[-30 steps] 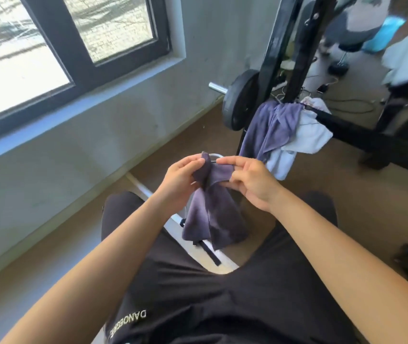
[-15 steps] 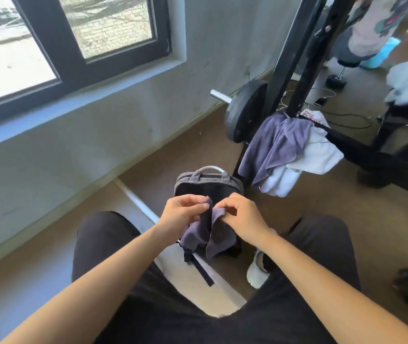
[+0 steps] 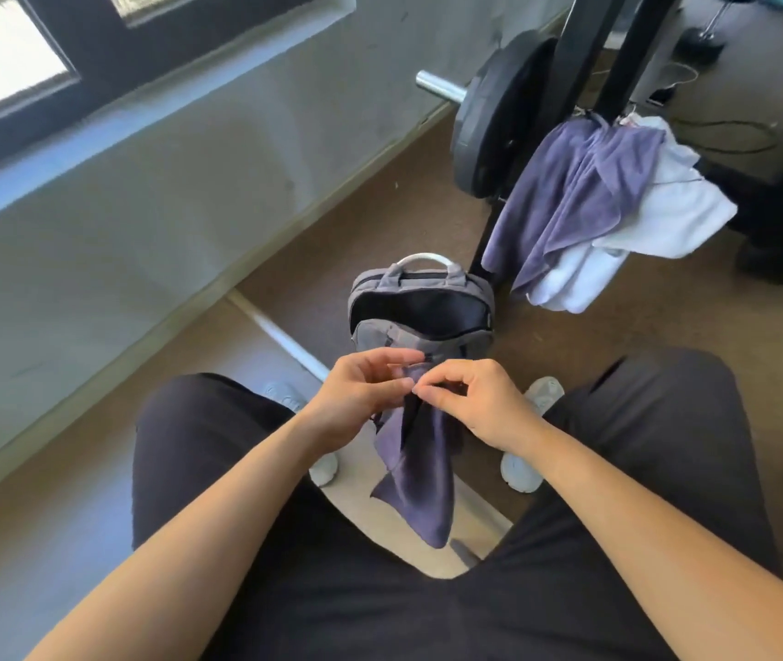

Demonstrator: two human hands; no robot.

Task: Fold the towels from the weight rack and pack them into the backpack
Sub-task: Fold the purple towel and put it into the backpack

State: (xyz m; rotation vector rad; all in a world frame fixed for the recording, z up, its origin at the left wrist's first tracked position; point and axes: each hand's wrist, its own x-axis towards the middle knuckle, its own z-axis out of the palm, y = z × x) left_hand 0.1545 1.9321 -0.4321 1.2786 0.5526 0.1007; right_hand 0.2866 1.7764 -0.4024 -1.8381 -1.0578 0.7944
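Fingers of left hand (image 3: 361, 395) and right hand (image 3: 475, 403) pinch purple towel (image 3: 420, 474) (hanging below them), open backpack (image 3: 420, 310) just beyond

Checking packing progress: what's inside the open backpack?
The backpack stands unzipped; only a dark, shadowed opening shows, with no towel visible. Its lower interior is hidden by its front panel and the hands.

Purple towel (image 3: 416, 474) now hangs lower, over lap.

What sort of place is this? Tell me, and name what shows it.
Most likely a gym or home workout room. A weight plate sits on a barbell sleeve in a black rack, and towels hang from that rack above an open backpack on the floor.
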